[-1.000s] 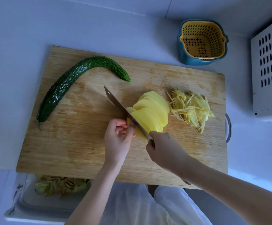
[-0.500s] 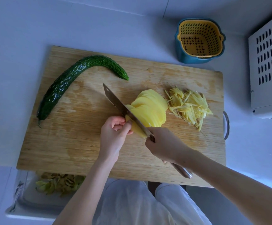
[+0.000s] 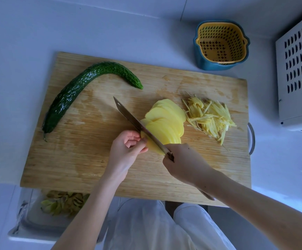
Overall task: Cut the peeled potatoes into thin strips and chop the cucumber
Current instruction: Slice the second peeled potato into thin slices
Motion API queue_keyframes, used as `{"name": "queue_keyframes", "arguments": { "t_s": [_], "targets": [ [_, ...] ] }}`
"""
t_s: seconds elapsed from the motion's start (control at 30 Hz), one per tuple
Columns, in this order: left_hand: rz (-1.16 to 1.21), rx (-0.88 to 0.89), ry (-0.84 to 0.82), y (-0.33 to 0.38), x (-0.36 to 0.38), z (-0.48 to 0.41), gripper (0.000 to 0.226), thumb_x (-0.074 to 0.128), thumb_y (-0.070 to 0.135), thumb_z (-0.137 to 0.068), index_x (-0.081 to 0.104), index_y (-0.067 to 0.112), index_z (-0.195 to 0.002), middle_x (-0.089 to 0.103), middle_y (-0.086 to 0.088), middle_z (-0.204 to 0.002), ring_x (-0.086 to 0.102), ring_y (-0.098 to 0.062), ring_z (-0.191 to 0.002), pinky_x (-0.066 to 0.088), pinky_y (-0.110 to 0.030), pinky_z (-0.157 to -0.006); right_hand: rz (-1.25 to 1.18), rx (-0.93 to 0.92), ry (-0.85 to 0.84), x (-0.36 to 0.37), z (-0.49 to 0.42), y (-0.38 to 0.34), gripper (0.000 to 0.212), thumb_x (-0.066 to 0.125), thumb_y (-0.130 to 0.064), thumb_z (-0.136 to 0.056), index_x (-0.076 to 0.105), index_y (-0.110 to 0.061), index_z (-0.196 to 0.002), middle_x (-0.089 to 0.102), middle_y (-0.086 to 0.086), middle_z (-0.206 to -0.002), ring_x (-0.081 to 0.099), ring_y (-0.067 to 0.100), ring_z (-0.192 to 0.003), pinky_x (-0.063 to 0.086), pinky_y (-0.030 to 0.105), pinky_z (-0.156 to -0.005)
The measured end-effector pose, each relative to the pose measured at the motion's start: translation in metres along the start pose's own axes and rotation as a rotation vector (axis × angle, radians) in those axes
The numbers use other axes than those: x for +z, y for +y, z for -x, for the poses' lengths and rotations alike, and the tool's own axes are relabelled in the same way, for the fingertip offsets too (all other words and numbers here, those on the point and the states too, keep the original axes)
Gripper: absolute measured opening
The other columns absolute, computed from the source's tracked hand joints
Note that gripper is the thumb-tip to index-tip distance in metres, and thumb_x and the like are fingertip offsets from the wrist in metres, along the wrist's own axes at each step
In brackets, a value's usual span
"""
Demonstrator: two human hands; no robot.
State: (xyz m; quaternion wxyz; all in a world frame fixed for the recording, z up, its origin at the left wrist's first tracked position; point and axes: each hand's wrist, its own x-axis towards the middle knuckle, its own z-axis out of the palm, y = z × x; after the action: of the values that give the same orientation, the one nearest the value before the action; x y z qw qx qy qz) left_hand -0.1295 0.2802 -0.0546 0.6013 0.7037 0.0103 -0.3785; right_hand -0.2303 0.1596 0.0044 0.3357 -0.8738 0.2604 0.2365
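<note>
Change: the knife (image 3: 132,120) is hardly shifting since half a second back, its blade staying slanted across the potato (image 3: 166,123); both hands are keeping their holds.
Left hand (image 3: 126,152): curling its fingers, with thumb and fingertips pinching the uncut near-left stub of the potato, just left of the blade.
Right hand (image 3: 184,163): wrapping round the knife handle at the blade's heel, with the handle's butt poking out under the forearm.
Hands: sitting near one another, the blade running between them.
Potato: lying mid-board, its cut slices leaning in a fan right of the blade and touching it.
Potato strips (image 3: 209,116): lying in a loose heap just right of the slices.
Cucumber (image 3: 74,92): lying whole and curved on the far-left part of the cutting board (image 3: 74,159), well apart from the knife.
Surroundings: a yellow colander (image 3: 220,44) is sitting in a blue bowl beyond the board's far-right corner; a white vented box (image 3: 298,69) is standing at right; peelings (image 3: 63,202) are lying below the near-left edge.
</note>
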Motion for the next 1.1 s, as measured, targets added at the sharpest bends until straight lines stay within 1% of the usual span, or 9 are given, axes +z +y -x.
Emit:
{"name": "queue_keyframes", "arguments": {
  "t_s": [0.1, 0.27, 0.4, 0.5, 0.6, 0.73, 0.8, 0.9, 1.1],
  "targets": [
    [-0.019, -0.029, -0.035, 0.003, -0.003, -0.003, 0.016, 0.069, -0.002, -0.08, 0.059, 0.0, -0.093, 0.062, -0.024, -0.098, 0.064, -0.033, -0.094, 0.058, -0.031, -0.07, 0.007, -0.01, 0.005, 0.002, 0.0, 0.0, 0.019, 0.041, -0.012, -0.088, 0.053, -0.008, -0.074, 0.045, 0.002, -0.058, 0.039, 0.017, -0.052, 0.032, 0.028, -0.048],
    [0.011, -0.118, -0.024, 0.008, -0.001, -0.005, 0.01, 0.067, -0.005, -0.081, 0.06, -0.002, -0.087, 0.063, -0.016, -0.089, 0.065, -0.025, -0.085, 0.058, -0.03, -0.07, -0.008, -0.025, 0.002, 0.002, 0.002, -0.001, 0.03, 0.041, -0.01, -0.087, 0.037, -0.022, -0.06, 0.041, -0.001, -0.055, 0.034, 0.013, -0.048, 0.027, 0.024, -0.045],
    [0.024, -0.163, 0.008, 0.01, -0.001, -0.008, 0.007, 0.066, -0.003, -0.081, 0.06, -0.003, -0.085, 0.063, -0.018, -0.089, 0.065, -0.02, -0.077, 0.059, -0.031, -0.071, -0.062, -0.003, -0.001, -0.002, 0.003, -0.005, 0.024, 0.043, -0.009, -0.086, 0.042, -0.013, -0.062, 0.04, 0.001, -0.055, 0.033, 0.014, -0.049, 0.028, 0.026, -0.048],
    [0.02, -0.183, 0.013, 0.012, -0.004, -0.01, 0.008, 0.068, 0.0, -0.082, 0.06, -0.001, -0.082, 0.063, -0.016, -0.087, 0.064, -0.018, -0.073, 0.059, -0.031, -0.071, -0.112, -0.021, 0.02, -0.012, 0.009, -0.012, 0.031, 0.043, -0.008, -0.086, 0.037, -0.017, -0.057, 0.039, -0.001, -0.052, 0.034, 0.014, -0.046, 0.031, 0.03, -0.048],
    [0.011, -0.195, 0.004, 0.012, -0.004, -0.009, 0.009, 0.069, 0.002, -0.081, 0.06, 0.001, -0.084, 0.064, -0.012, -0.082, 0.063, -0.017, -0.073, 0.059, -0.033, -0.076, -0.157, -0.033, 0.049, -0.025, 0.021, -0.017, 0.033, 0.043, -0.008, -0.087, 0.037, -0.02, -0.056, 0.039, -0.002, -0.05, 0.037, 0.014, -0.044, 0.034, 0.03, -0.046],
    [-0.001, -0.187, 0.011, 0.012, -0.003, -0.008, 0.01, 0.07, 0.003, -0.081, 0.061, 0.002, -0.085, 0.065, -0.008, -0.078, 0.064, -0.016, -0.072, 0.058, -0.035, -0.078, -0.158, -0.039, 0.075, -0.035, 0.04, -0.017, 0.031, 0.043, -0.01, -0.087, 0.039, -0.018, -0.057, 0.039, -0.002, -0.049, 0.035, 0.01, -0.042, 0.031, 0.028, -0.043],
    [-0.012, -0.174, 0.014, 0.012, -0.002, -0.008, 0.01, 0.069, 0.003, -0.082, 0.061, 0.002, -0.085, 0.065, -0.007, -0.077, 0.065, -0.014, -0.07, 0.058, -0.034, -0.077, -0.144, -0.027, 0.066, -0.036, 0.043, -0.015, 0.028, 0.043, -0.011, -0.087, 0.04, -0.013, -0.059, 0.041, 0.001, -0.051, 0.034, 0.011, -0.043, 0.029, 0.026, -0.043],
    [-0.03, -0.166, 0.02, 0.012, -0.001, -0.008, 0.01, 0.069, 0.004, -0.082, 0.061, 0.002, -0.087, 0.064, -0.008, -0.077, 0.064, -0.014, -0.07, 0.058, -0.033, -0.077, -0.147, 0.002, 0.035, -0.035, 0.042, -0.015, 0.026, 0.042, -0.01, -0.087, 0.04, -0.012, -0.061, 0.042, 0.002, -0.052, 0.035, 0.013, -0.043, 0.032, 0.027, -0.043],
    [-0.055, -0.149, 0.018, 0.011, -0.002, -0.007, 0.011, 0.069, 0.004, -0.082, 0.061, 0.002, -0.087, 0.065, -0.009, -0.079, 0.065, -0.015, -0.07, 0.057, -0.04, -0.083, -0.153, 0.05, -0.007, -0.035, 0.042, -0.014, 0.024, 0.042, -0.01, -0.087, 0.043, -0.009, -0.063, 0.045, 0.004, -0.055, 0.038, 0.014, -0.044, 0.036, 0.028, -0.043]
  ]
}}
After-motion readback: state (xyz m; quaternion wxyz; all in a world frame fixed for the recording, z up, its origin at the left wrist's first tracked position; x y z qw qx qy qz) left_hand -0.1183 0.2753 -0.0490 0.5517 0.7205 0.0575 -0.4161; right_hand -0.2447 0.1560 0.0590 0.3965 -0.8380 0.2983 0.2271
